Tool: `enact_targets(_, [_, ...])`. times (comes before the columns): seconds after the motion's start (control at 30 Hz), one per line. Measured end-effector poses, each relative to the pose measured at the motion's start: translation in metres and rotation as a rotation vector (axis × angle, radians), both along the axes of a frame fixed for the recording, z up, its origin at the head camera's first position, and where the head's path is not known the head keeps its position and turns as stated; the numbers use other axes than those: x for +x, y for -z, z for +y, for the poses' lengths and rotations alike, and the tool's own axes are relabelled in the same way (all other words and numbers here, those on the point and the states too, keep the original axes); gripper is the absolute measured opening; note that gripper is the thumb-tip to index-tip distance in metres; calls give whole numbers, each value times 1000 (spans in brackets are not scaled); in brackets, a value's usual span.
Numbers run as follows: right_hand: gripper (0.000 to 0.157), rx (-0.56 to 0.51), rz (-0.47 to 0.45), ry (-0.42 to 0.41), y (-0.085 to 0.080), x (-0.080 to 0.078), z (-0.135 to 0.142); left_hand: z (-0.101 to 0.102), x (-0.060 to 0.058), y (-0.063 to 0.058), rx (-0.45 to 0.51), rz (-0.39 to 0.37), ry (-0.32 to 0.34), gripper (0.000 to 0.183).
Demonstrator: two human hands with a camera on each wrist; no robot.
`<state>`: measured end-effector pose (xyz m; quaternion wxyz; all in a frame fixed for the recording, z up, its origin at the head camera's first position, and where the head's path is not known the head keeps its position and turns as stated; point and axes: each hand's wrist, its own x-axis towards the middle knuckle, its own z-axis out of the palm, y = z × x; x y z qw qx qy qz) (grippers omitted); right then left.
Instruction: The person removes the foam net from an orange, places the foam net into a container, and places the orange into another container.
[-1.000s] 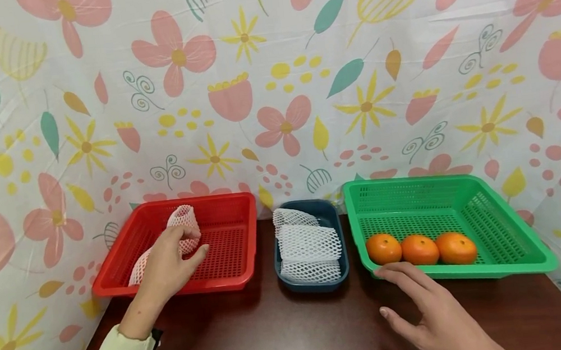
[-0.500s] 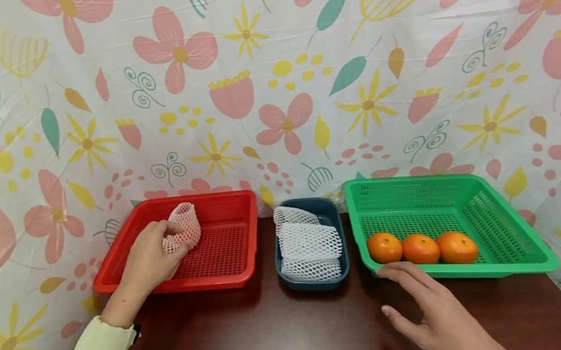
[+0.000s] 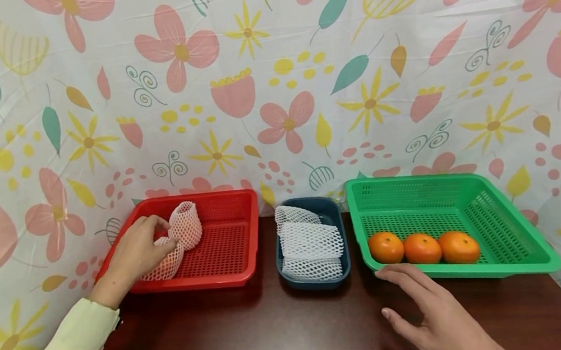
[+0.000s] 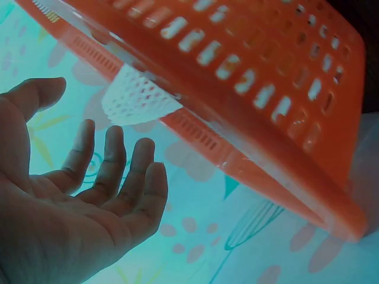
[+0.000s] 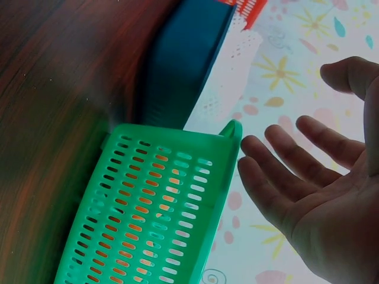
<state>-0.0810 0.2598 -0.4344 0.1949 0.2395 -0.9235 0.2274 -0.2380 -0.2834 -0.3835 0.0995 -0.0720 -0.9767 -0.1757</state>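
Note:
In the head view my left hand is over the left side of the red basket. Its fingers are loosely bent, and the left wrist view shows nothing between them. Close by lie two pieces of fruit in white foam nets: a nearer one, orange through the mesh and partly behind the hand, and a farther one. Whether the hand touches the nearer one, I cannot tell. My right hand, relaxed and holding nothing, is at the near left corner of the green basket, fingertips by its rim.
Three bare oranges sit in a row along the green basket's near side. Between the baskets, a dark blue tray holds several flattened white foam nets. A flowered cloth hangs behind the brown table.
My left hand has drawn back to the left, away from the farther netted fruit, so both netted pieces show more. The right hand has stayed in place.

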Motion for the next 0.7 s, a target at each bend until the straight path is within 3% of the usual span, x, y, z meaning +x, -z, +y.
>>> enact_targets(0.2, [69, -1, 2, -9, -1, 1, -1, -8, -7, -3, -14, -52, 18, 40])
enact_targets(0.43, [68, 14, -9, -35, 1, 1, -1, -13, -19, -2, -29, -150, 39, 58])
enact_targets(0.7, [67, 24, -9, -43, 2, 0, -1, -14, -30, 3, -61, -285, -24, 74])
